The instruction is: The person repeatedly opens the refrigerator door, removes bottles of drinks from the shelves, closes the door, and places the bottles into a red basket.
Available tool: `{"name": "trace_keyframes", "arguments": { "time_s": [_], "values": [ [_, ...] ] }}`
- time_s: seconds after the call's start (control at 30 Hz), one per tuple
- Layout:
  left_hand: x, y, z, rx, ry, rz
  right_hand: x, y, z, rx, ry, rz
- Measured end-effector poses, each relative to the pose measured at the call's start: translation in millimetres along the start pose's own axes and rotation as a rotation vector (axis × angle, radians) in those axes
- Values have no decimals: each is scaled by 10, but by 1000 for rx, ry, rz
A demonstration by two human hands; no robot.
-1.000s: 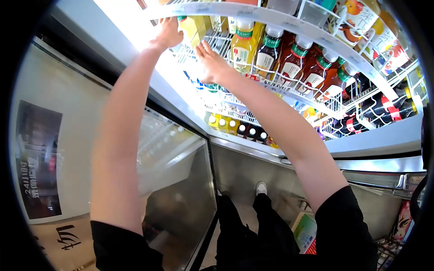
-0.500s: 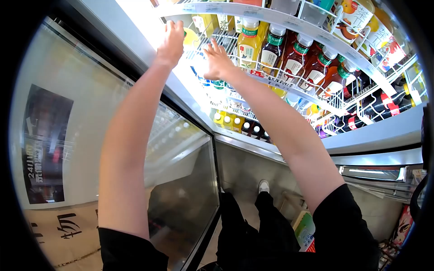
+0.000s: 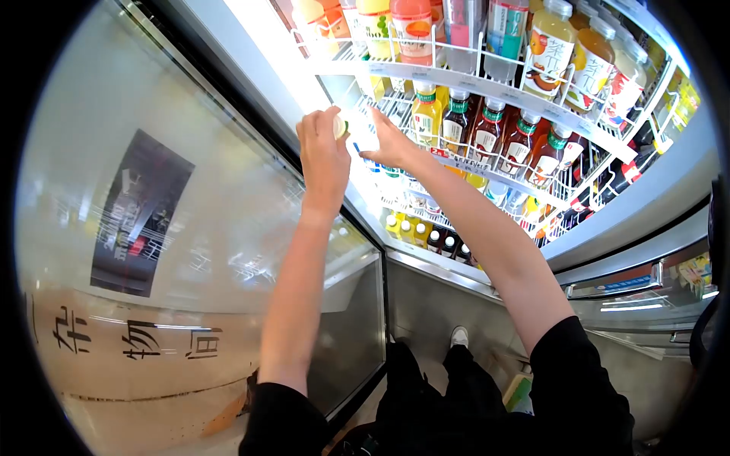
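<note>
My left hand point(image 3: 325, 156) is raised at the left edge of the open drinks fridge, its fingers wrapped round a yellowish bottle point(image 3: 340, 126). Only a small pale part of that bottle shows, and glare washes out the area behind it. My right hand point(image 3: 389, 144) reaches to the front of the middle shelf with thumb and fingers apart, holding nothing. Just right of it, a yellow drink bottle point(image 3: 426, 118) and a dark drink bottle point(image 3: 455, 121) stand in the row behind the wire rail.
The open glass door point(image 3: 228, 251) is on my left. An upper shelf point(image 3: 487, 80) carries several fruit-drink bottles, and brown tea bottles point(image 3: 487, 140) fill the middle shelf. Small bottles point(image 3: 420, 234) line the bottom. A cardboard sheet point(image 3: 152, 380) shows through the door glass.
My left hand has drawn back from the shelf toward the door side with the bottle. My right hand stays open near the shelf front. The view has shifted, showing more of the upper shelf.
</note>
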State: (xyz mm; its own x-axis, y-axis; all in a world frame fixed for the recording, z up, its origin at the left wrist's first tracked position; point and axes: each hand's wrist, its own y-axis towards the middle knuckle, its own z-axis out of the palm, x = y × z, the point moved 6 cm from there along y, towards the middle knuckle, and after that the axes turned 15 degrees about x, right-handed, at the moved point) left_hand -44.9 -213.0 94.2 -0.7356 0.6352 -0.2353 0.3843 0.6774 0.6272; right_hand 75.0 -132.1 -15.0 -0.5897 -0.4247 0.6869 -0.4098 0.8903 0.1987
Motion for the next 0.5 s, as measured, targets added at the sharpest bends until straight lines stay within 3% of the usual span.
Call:
{"name": "trace_keyframes", "arguments": {
  "time_s": [0.07,0.13,0.2,0.27,0.4,0.47,0.5],
  "values": [
    [-239,-63,-219,18,-41,14,137,-105,-87,-87,-57,-74],
    [-480,-111,-430,113,-172,-20,421,-396,-166,42,76,-225],
    [-703,-148,-636,127,-146,13,584,-731,-127,155,266,-160],
    [-820,-200,-734,168,-520,-121,793,-1109,-83,57,419,-204],
    [-1017,-374,-882,139,-749,-182,1169,-1699,86,-75,696,-205],
    [-1074,-649,-1173,5,-548,-288,1291,-1937,134,-89,777,-192],
    [-1076,-858,-1384,-67,-361,-325,1312,-2011,204,-49,1001,-184]
  ]
}}
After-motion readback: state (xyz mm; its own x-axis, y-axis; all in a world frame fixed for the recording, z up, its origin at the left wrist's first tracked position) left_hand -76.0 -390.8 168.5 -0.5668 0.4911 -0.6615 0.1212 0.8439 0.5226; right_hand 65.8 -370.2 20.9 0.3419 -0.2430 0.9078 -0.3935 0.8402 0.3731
